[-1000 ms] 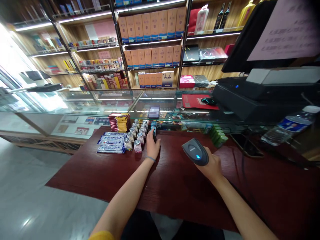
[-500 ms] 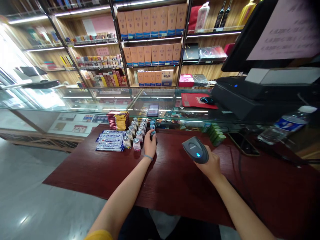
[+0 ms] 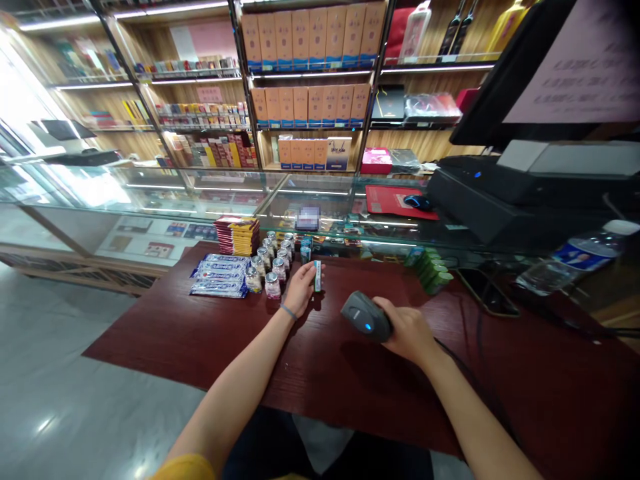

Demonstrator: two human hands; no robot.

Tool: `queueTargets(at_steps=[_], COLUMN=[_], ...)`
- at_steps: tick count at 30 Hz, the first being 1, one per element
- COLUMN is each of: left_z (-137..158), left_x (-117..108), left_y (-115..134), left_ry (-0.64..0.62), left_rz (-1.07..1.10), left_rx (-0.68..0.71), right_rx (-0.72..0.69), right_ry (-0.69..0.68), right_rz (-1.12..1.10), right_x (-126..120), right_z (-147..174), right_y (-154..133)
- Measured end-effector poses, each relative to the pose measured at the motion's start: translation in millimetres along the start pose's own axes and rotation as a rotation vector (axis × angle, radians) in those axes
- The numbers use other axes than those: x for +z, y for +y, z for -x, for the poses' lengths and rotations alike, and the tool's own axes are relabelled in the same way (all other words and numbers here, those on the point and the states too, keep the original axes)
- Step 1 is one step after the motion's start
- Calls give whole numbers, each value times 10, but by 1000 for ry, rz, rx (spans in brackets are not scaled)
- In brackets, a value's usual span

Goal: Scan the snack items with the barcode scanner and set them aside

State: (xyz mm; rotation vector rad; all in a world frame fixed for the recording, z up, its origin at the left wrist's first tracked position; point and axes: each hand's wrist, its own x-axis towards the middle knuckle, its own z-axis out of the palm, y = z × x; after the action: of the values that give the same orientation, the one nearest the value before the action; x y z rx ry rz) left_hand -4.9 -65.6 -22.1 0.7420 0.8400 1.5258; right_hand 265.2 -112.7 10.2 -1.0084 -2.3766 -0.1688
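Note:
My left hand is closed on a small slim pack with a white, blue and green side, lifted just over the counter. In my right hand is a dark grey barcode scanner with a blue light, its head tilted toward that pack. Small jars with silver lids stand in rows left of my left hand. Behind it are blue packs. Blue-and-white wrapped bars lie farther left, below a stack of maroon and yellow packets.
The dark red counter borders a glass display case. On the right are green packs, a phone, a water bottle and a monitor. A mouse rests on a red mat. The scanner's cable runs right.
My left hand has drawn back from the blue packs toward me, with a slim pack now showing in it. My right hand has moved the scanner left and turned its head toward the pack.

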Motion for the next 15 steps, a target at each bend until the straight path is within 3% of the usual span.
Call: queueTargets(at_steps=[10, 15], left_z=[-28, -8], left_x=[-24, -9], left_y=[-28, -9], left_ry=[19, -1], left_rz=[16, 19], left_rx=[-7, 2], right_rx=[-36, -31], right_ry=[-131, -74], right_rz=[-30, -38], right_x=[-15, -23], right_z=[-34, -34], right_y=[-91, -84])
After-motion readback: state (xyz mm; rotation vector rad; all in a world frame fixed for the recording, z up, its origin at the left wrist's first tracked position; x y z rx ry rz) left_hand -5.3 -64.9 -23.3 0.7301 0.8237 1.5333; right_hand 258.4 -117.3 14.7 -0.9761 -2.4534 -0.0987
